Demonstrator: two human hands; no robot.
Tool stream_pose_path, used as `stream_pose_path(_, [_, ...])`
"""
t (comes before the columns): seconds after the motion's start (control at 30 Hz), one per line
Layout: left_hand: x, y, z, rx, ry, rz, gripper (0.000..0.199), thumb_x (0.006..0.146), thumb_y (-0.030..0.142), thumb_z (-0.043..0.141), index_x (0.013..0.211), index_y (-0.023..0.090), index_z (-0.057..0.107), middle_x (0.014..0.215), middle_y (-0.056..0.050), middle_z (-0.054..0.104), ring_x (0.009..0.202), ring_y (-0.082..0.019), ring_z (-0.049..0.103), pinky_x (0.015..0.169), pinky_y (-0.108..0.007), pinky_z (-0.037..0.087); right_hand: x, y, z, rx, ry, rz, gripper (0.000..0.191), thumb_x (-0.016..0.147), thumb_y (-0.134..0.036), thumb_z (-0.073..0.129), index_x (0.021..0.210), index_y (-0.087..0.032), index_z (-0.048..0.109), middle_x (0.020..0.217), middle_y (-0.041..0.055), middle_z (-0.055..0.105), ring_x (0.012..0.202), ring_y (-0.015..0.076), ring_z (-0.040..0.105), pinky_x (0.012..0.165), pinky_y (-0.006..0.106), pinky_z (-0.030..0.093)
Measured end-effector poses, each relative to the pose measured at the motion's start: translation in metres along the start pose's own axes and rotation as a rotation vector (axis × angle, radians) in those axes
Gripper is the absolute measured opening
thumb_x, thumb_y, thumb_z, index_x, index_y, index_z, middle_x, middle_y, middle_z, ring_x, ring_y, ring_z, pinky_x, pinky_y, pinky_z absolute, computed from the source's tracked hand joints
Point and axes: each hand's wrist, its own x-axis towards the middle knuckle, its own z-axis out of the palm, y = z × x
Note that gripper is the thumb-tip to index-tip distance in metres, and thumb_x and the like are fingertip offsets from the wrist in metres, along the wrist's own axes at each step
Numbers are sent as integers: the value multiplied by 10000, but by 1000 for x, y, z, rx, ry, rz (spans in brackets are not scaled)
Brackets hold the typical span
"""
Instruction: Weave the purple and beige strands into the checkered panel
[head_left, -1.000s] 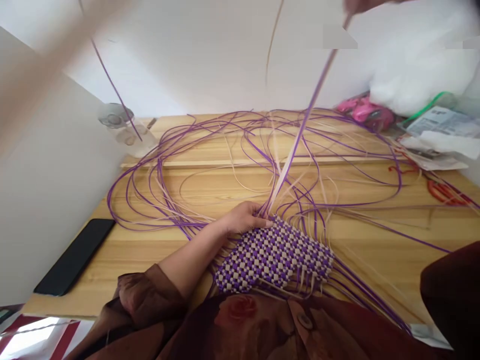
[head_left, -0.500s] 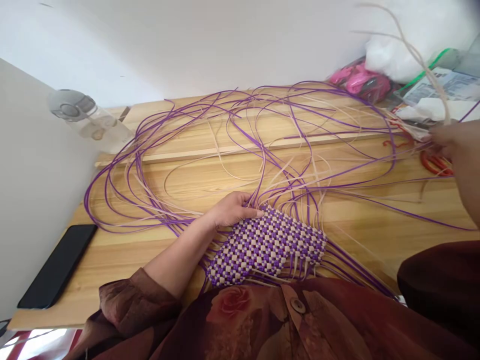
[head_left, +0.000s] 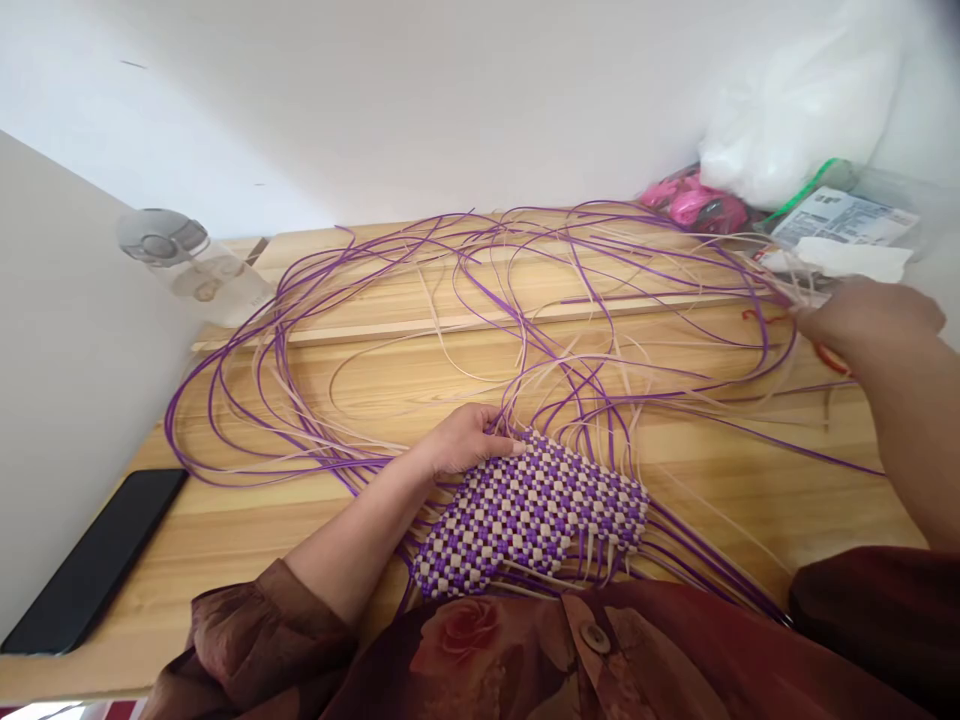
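Observation:
A purple and cream woven piece (head_left: 532, 510) lies tilted in front of my body, long loose strands fanning out from its edges. My left hand (head_left: 469, 440) grips its upper left edge, thumb on top and the other fingers partly hidden behind the strands. Off to the right, my right hand (head_left: 862, 315) is closed around some of the purple and cream strands (head_left: 780, 345); its fingertips are blurred. Just beneath that hand, the orange handle of what looks like scissors (head_left: 831, 360) shows in part.
Purple strands (head_left: 176, 400) loop widely over the wooden table (head_left: 262, 560). A black phone (head_left: 97, 560) rests at the left, with a clear bottle with a grey lid (head_left: 169, 240) behind it. A pink bundle (head_left: 694, 205), a white plastic bag (head_left: 795, 120) and papers (head_left: 847, 220) sit back right.
My right hand has come leftward and inward with the strands, whose raised cream ends have dropped lower. My left hand keeps its hold on the woven piece. The view has tilted slightly.

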Motion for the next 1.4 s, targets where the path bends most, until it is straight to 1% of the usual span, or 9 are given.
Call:
stream_pose_path(0.07, [0, -1, 0, -10, 3, -1, 334, 695, 368, 723, 927, 132, 679, 833, -28, 674, 726, -135, 585, 719, -252, 453, -31, -26, -23, 52, 67, -148, 534, 881, -518, 525, 959, -34, 737, 1030, 311, 640, 1078, 319, 590, 664, 427, 374])
stream_pose_path(0.2, [0, 0, 0, -3, -4, -8, 318, 707, 359, 709, 925, 131, 671, 822, -28, 673, 724, -142, 586, 717, -262, 456, -150, -93, -51, 377, 342, -940, 358, 932, -235, 481, 1259, -140, 591, 1234, 142, 617, 1171, 227, 544, 1000, 376, 421])
stream_pose_path(0.3, [1, 1, 0, 97, 55, 60, 290, 708, 323, 701, 932, 141, 672, 875, -41, 680, 805, -174, 586, 760, -286, 462, -246, -139, -43, 491, 213, -1526, 406, 933, -121, 386, 1313, -135, 528, 1368, 84, 528, 1288, 194, 455, 1079, 346, 395])
stream_pose_path(0.37, [2, 0, 0, 161, 122, 121, 276, 693, 263, 697, 945, 151, 671, 939, -49, 678, 893, -194, 571, 809, -294, 452, -284, -158, -30, 497, 124, -1672, 439, 920, -95, 390, 1349, -100, 482, 1428, 103, 459, 1366, 223, 349, 1094, 356, 386])
stream_pose_path(0.5, [4, -1, -1, 147, 100, 113, 248, 676, 268, 704, 878, 132, 659, 824, -17, 645, 800, -171, 556, 760, -289, 448, -296, -156, -4, 482, 28, -1501, 374, 913, -119, 443, 1272, -61, 531, 1230, 168, 582, 1192, 268, 491, 1010, 413, 440])
stream_pose_path(0.77, [-4, 10, -5, -174, -101, -12, 320, 658, 323, 761, 894, 125, 673, 784, 5, 636, 717, -112, 546, 749, -256, 421, -276, -118, 11, 733, -51, -1277, 177, 927, -217, 505, 937, -165, 673, 884, 60, 648, 855, 174, 572, 816, 308, 454])
stream_pose_path(0.9, [-5, 10, -2, -166, -47, -44, 269, 623, 299, 777, 779, 128, 642, 699, 26, 589, 630, -88, 497, 670, -241, 402, -275, -121, 14, 802, -160, -1181, 171, 911, -212, 515, 871, -157, 672, 824, 43, 644, 811, 158, 577, 760, 279, 433])
stream_pose_path(1.03, [-3, 6, 1, 19, 60, 78, 222, 637, 272, 744, 745, 125, 619, 693, 21, 571, 666, -111, 500, 675, -248, 398, -271, -133, 18, 722, -208, -1163, 161, 877, -181, 532, 808, -149, 674, 782, 56, 651, 764, 173, 574, 716, 287, 409])
stream_pose_path(1.4, [-7, 10, -17, 115, -81, 90, 297, 722, 387, 699, 874, 133, 678, 726, 29, 572, 699, -116, 492, 708, -242, 394, -270, -151, 14, 706, 91, -1395, 183, 901, -151, 498, 839, -146, 670, 793, 74, 599, 801, 199, 519, 725, 301, 400])
